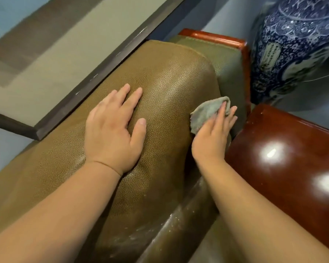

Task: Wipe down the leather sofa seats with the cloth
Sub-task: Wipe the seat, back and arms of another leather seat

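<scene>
Now I've got the cloth [210, 112] under my right hand [211, 137], fingers straight and spread, pressing it flat against the right edge of the sofa cushion [160, 92], down where the cushion meets the wooden armrest [285, 147]. It's a small, soft, limp rag, bunched at the far end, so I reckon it needs a flat palm on top, not a pinch, or it'll ball up. The leather looks smooth and shiny, likely slippery under the cloth. My left hand [114, 130] lies open, flat on the cushion's top, holding nothing, bracing it. Both forearms reach straight forward.
</scene>
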